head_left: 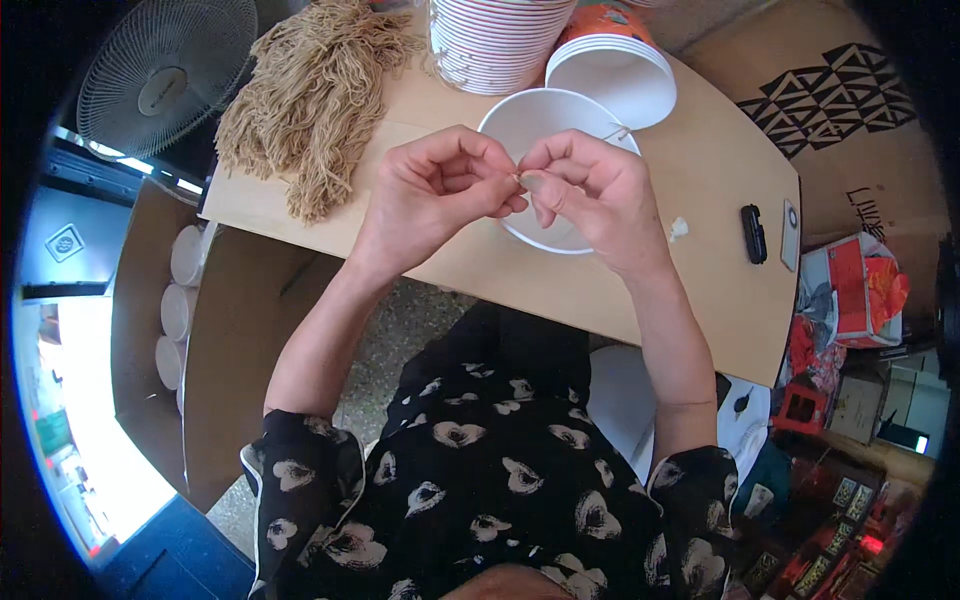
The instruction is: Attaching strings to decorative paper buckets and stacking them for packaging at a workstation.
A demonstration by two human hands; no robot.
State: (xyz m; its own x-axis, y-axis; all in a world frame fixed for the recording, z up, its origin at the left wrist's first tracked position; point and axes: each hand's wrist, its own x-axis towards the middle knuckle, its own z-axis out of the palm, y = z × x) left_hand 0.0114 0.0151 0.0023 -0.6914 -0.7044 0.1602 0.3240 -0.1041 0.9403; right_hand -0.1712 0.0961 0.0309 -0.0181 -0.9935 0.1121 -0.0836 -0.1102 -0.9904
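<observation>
the left hand [430,200] and the right hand [595,200] meet tip to tip, each narrowed to a pinch of thumb and forefinger around a small light bit [519,178], which looks like the end of a strand but is too tiny and too covered to name for sure. it sits right between the fingertips, above the white bucket [545,112] that lies under both hands with its mouth facing up; whether the bit is joined to that bucket cannot be told. just beyond the right hand, a short cord [617,131] shows at the bucket's rim. past the left hand, a heap of tan strings [320,90] spreads over the table [720,290], while a stack of buckets [495,45] stands straight beyond the hands, with an orange bucket [615,85] tipped on its side next to it. the step in hand seems to be close fingertip work on the strand, perhaps tying or threading. the next move would likely call for one hand to keep the bit steady while the other draws it snug, gently enough that it does not slip out.
</observation>
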